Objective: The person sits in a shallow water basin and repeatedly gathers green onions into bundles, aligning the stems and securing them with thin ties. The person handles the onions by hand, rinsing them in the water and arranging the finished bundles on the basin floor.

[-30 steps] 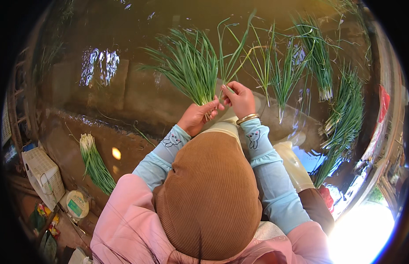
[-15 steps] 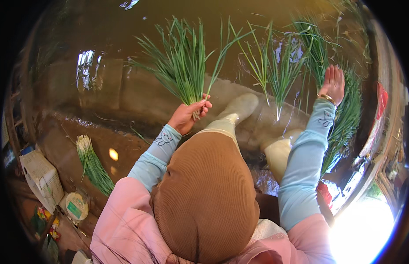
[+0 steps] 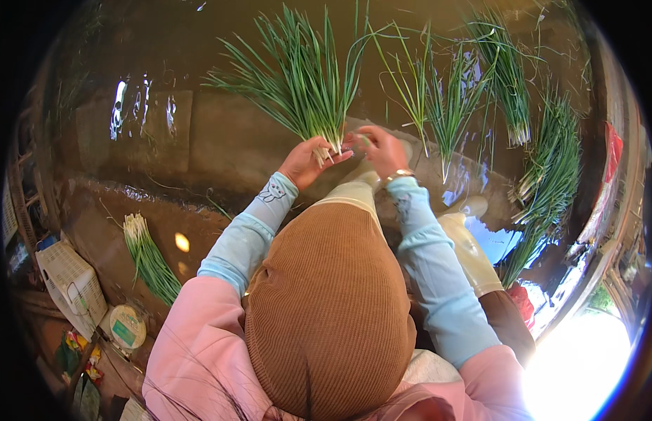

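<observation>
My left hand [image 3: 310, 163] is closed round the base of a bunch of scallions [image 3: 305, 88], whose white ends poke out past the fingers while the green leaves fan out over the brown water. Close beside those white ends is my right hand [image 3: 383, 151], its fingers curled together and slightly blurred. What it pinches, if anything, I cannot make out. Loose scallions [image 3: 448, 116] float just to the right, with thinner yellowish stalks [image 3: 413, 95] next to them.
A thick bunch [image 3: 508, 84] floats at the far right, above a larger heap of scallions [image 3: 550, 168]. On the left lies another bunch [image 3: 152, 259], near a pale plastic basket [image 3: 72, 284] and a round lidded tub [image 3: 127, 327]. My boots stand in the water.
My right hand has come from the floating heap at the right to the base of the held bunch. My left hand has shifted slightly up and right with the bunch.
</observation>
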